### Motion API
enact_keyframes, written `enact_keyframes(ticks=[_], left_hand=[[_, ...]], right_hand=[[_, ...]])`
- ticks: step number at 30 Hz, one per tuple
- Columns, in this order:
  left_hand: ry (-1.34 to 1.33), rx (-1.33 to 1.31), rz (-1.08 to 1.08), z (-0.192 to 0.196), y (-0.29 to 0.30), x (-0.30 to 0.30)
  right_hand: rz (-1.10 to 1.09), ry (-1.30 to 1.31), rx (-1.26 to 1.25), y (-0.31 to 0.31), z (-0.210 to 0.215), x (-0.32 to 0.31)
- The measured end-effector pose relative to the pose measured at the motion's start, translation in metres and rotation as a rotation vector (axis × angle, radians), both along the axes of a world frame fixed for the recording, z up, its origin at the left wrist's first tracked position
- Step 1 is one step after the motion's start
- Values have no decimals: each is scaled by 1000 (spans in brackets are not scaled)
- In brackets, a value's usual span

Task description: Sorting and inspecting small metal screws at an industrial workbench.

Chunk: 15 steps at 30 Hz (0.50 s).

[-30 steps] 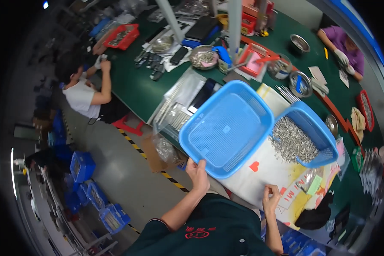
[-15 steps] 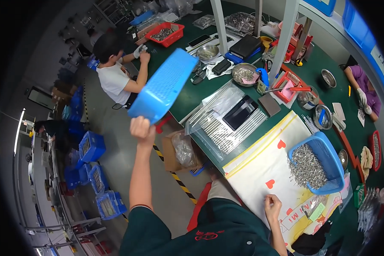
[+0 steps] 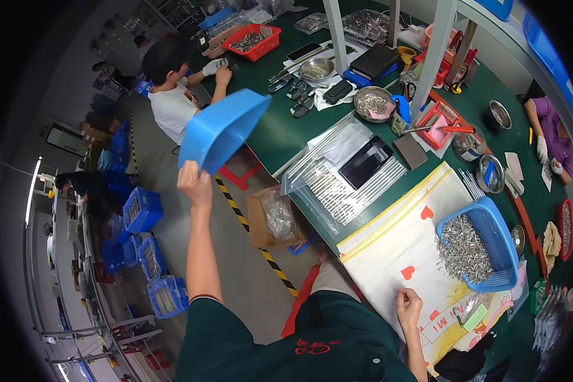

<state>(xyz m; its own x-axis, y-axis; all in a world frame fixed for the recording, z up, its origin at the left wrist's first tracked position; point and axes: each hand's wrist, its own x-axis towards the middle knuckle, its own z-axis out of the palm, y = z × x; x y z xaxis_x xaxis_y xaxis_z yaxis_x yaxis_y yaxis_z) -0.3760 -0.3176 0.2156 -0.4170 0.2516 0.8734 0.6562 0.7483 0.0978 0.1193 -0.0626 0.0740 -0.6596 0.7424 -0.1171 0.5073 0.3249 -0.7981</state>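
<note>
Gripping a blue basket (image 3: 226,127) by its near end in the left hand (image 3: 195,184), with fingers closed firmly on the edge; holding it tilted, beside the left edge of the green table (image 3: 275,141). Curling the right hand (image 3: 410,307) loosely at a white cloth (image 3: 385,254), too small to tell if pinching anything. Farther right, on the cloth: a second blue basket (image 3: 502,237) with small metal pieces (image 3: 463,249) heaped in it.

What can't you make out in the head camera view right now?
All in the head view:
Left hand: its own knuckles hide the fingertips at the held basket.
Right hand: anything between its fingers is too small to tell.
White cloth: the metal pieces hide part of it.
Purple-sleeved co-worker: head hidden by the shelf frame.
</note>
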Motion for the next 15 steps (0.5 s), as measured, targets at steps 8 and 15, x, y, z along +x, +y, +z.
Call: enact_keyframes(ticks=[8,15], left_hand=[[-1102,1035,-148,9,19,158],[-1760,1232,-134,-55,103,280]], right_hand=[[-72,8,-15,11,0,6],[-134,46,-5,17,2,21]])
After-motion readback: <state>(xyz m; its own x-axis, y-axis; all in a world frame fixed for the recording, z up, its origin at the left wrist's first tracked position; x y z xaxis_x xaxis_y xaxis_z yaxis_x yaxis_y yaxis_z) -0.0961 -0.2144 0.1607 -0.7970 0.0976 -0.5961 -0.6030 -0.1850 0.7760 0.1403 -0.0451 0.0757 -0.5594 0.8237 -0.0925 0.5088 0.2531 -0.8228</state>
